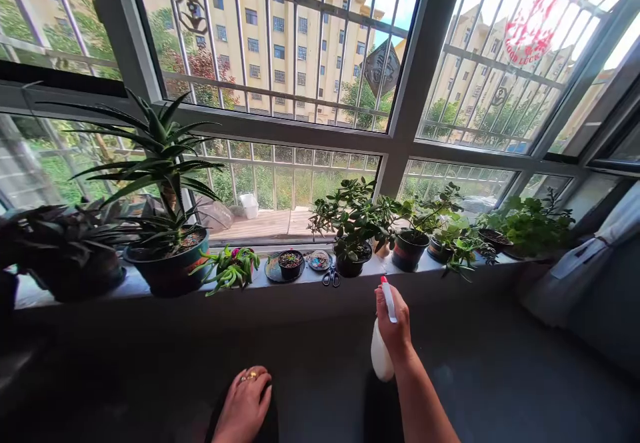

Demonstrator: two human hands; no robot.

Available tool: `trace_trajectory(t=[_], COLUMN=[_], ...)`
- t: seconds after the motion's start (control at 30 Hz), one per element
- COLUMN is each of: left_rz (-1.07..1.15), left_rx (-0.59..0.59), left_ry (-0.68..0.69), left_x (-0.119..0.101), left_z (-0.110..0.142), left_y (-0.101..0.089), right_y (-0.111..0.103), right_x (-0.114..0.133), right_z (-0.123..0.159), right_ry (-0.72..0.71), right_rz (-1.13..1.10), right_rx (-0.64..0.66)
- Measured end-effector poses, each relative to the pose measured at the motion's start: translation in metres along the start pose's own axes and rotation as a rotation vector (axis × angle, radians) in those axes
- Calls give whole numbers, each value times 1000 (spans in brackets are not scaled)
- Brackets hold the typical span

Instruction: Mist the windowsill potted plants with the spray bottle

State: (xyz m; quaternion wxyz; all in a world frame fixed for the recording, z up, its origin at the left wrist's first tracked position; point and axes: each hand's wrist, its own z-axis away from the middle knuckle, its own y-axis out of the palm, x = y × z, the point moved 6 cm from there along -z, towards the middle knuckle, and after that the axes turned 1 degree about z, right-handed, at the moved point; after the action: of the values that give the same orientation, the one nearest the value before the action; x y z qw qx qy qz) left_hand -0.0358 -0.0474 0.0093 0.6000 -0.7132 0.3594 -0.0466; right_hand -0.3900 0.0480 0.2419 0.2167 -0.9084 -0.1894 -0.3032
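In my right hand point(394, 319) is a white spray bottle point(381, 357) with a red-tipped nozzle, held by its neck with the fingers wrapped round the trigger head. The nozzle points toward the sill, in front of a bushy potted plant point(350, 219) with thick rounded leaves. My left hand point(245, 399), with a gold-coloured ring, lies over my dark-clothed knee, its fingers draped and holding nothing. Black-handled scissors point(331, 276) lie on the sill edge beside a small black pot point(291, 264) on a saucer.
Along the windowsill point(270, 291) stand a tall spiky aloe point(167, 143), a dark-leaved plant point(65, 243), a trailing green succulent point(233, 268), and several leafy pots to the right. A small dish point(319, 260) holds colourful bits. A tied curtain point(585, 256) hangs at right.
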Motion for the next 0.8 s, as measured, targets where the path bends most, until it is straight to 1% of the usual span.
trace_trajectory(t=[0.1,0.23,0.4,0.5,0.57,0.67,0.8], left_rz=[-2,-5,-26,-40,-55,-89,-213], left_rx=[5,-6,-23,-32,-40,-36,6], left_ry=[7,19,30,38,42,51,32], left_x=[-3,-5,-6,-4,-3,0,8], left_z=[-2,-4,-6,-6,-5,-5,-6], left_y=[-2,-2,1,3,4,7,5], right_y=[-4,-6,-8,-8,-4,7,22], right_x=[-13,-30,-37,-42,-47,-55,-62], right_z=[1,4,4,4,4,5,2], right_ry=[3,61,138,203,253,301,272], right_rz=[15,3,-24,-76,-131,-214,-210], right_rx=[9,43,79,58,49,72,81])
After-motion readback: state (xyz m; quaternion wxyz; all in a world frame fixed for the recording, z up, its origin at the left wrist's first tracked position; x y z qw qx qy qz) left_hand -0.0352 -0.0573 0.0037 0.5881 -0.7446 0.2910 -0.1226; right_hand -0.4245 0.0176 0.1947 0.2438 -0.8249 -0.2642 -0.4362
